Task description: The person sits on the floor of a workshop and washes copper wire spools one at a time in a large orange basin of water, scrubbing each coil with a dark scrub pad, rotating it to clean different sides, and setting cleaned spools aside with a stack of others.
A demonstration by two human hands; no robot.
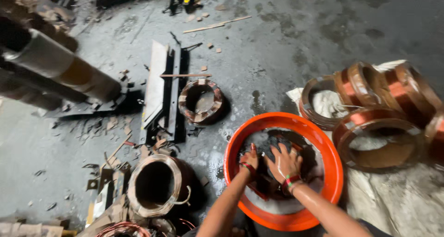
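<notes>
We see a grimy concrete floor [286,47]: orange basin [332,172] at five o'clock, copper coils [377,142] at three, scrap metal [162,91] at ten.

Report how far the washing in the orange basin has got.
Done: hard to tell; several copper coils lie on the sheet to the right. In hand: left hand and right hand press a dark coil in the orange basin. Left: the taped coil and pale coil lie on the floor untouched.
</notes>
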